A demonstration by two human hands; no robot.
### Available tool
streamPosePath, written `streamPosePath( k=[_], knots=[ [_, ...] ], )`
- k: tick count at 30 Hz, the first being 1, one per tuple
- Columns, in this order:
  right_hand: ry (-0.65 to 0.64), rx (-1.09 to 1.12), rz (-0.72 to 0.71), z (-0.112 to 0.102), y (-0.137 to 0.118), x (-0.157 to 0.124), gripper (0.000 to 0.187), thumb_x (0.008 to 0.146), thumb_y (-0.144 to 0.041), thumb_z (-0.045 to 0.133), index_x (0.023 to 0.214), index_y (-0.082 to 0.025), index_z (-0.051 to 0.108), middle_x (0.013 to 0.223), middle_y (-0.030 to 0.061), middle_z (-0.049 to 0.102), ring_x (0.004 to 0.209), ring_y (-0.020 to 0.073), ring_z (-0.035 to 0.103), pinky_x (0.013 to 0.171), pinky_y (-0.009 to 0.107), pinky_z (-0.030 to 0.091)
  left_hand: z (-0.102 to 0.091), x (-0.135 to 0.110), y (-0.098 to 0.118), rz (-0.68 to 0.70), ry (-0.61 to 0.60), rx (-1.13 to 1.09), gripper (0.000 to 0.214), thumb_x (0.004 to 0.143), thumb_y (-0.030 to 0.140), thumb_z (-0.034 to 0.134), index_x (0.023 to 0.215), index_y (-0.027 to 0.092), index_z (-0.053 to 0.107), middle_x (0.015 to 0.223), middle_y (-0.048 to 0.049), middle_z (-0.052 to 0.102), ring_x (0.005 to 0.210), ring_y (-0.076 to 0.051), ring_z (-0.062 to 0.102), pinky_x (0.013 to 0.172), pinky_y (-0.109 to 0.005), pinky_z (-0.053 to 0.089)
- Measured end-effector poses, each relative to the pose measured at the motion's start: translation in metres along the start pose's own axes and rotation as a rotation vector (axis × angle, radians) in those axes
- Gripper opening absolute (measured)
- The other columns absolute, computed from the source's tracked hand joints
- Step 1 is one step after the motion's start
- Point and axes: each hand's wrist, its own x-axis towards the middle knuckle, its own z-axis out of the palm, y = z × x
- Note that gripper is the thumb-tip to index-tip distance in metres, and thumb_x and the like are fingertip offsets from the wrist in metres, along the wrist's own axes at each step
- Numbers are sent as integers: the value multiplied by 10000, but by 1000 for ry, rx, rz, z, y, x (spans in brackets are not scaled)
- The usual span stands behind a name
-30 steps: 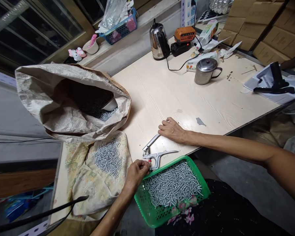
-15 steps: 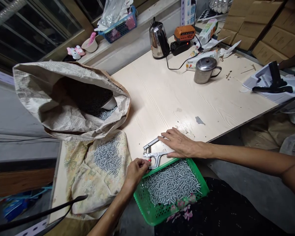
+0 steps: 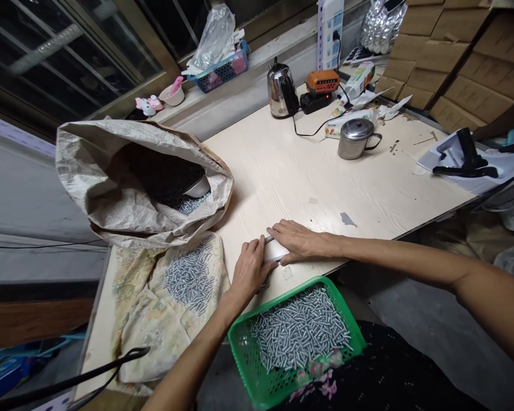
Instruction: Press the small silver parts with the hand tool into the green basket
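Note:
My left hand (image 3: 249, 265) is closed around the jaw end of silver metal hand-press pliers (image 3: 275, 250) on the table's near edge. Its fingers cover the spring and jaw. At the handle end, my right hand (image 3: 297, 242) grips both handles between thumb and fingers. Just below the hands is a green plastic basket (image 3: 239, 342) with a heap of small ridged metal pins (image 3: 300, 325). To the left, a patterned cloth (image 3: 154, 337) bears a second pile of pins (image 3: 189, 278). Whether a pin sits in the pliers is hidden by my left hand.
A large open sack (image 3: 111, 211) with more pins and a metal scoop (image 3: 197, 187) stands on the left. Farther back are a kettle (image 3: 281, 91), an orange battery (image 3: 322, 83) on its charger, and a lidded metal mug (image 3: 354, 138). Cardboard boxes (image 3: 449, 63) fill the back right.
The pliers have moved up, away from the basket's rim. My left hand has gone from pinching at the jaw to wrapping round that end. The camera view has shifted slightly.

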Motion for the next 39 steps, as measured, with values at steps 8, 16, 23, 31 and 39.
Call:
streamPosePath(
  k=[8,16,23,31,39],
  knots=[
    [-81,-110,40,-13,15,26,415,708,-406,793,980,-147,616,986,107,564,926,250,459,753,375,416,7,23,-1,53,15,-51,611,777,320,680,1327,223,432,1324,-137,453,1147,-308,454,936,-509,443],
    [-96,-20,-22,-17,28,21,446,709,-326,803,1046,-129,588,1010,100,548,909,221,458,716,327,429,9,38,-20,11,49,-104,508,749,311,710,1197,167,518,1054,-91,566,1002,-268,510,879,-455,463],
    [-109,-131,25,-10,24,28,88,857,-235,647,827,-152,639,843,66,600,830,198,500,692,315,393,7,39,-13,19,41,-90,173,880,313,573,961,177,644,868,-62,579,870,-232,514,758,-362,459],
    [3,-105,45,-1,31,24,417,826,-403,686,1131,-138,583,1125,124,594,1008,241,509,835,381,417,-1,40,-19,-60,92,-101,342,856,337,614,1159,178,599,1085,-102,609,1044,-259,541,882,-389,459],
    [143,37,22,-10,26,-10,418,889,-381,609,1233,-155,534,1147,122,562,1037,238,469,879,386,409,-31,-12,-37,-515,55,-70,349,846,460,545,703,165,664,788,-78,649,801,-228,588,684,-305,415]
  ],
)
